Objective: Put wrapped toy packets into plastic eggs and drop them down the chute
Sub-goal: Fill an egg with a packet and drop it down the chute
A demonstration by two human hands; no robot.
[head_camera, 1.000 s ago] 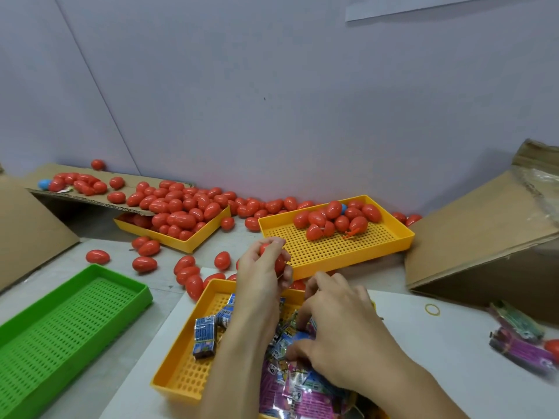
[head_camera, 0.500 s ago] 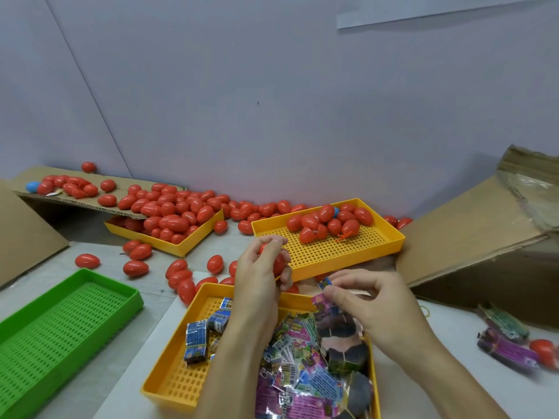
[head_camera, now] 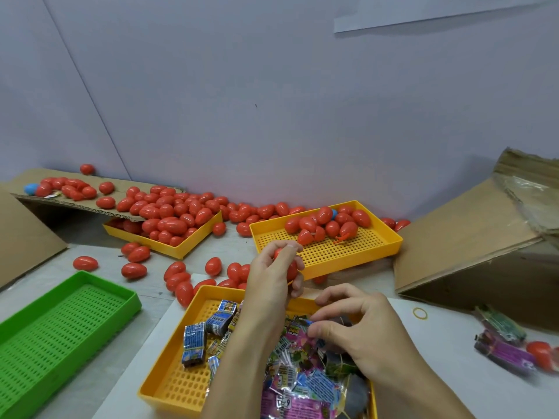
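Egg in hand: my left hand (head_camera: 273,278) holds a red plastic egg (head_camera: 286,263) up above the near yellow tray (head_camera: 169,385), fingers and thumb curled round it; whether its two halves are parted I cannot tell.
Packet: my right hand (head_camera: 360,328) is down in the same tray, thumb and forefinger pinching the corner of a wrapped toy packet (head_camera: 295,331) on top of the heap.
Packet heap: foil packets (head_camera: 305,385) crowd the tray's right half; small blue folded packs (head_camera: 193,343) lie toward its left.
Egg supply: red eggs sit at the back of the far yellow tray (head_camera: 375,249), more fill a second yellow tray (head_camera: 184,252) under a cardboard ramp (head_camera: 90,207), and loose ones (head_camera: 133,269) lie on the table between.
Further out: a green tray (head_camera: 60,322) at my left, a slanted cardboard box (head_camera: 472,237) at my right, a rubber band (head_camera: 420,313) near it.
Risk, packet: the foil looks slippery and the packets overlap, so a corner pinch may drag up a neighbour or slip off.
Risk, egg: a wide packet pushed in unfolded could stop the halves closing; a one-handed grip may let the egg roll away.
Hidden: my left palm covers most of the egg, my right hand covers the packets beneath it, and the frame cuts off the tray's near edge.
Unclear: which cardboard slope serves as the chute I cannot say.
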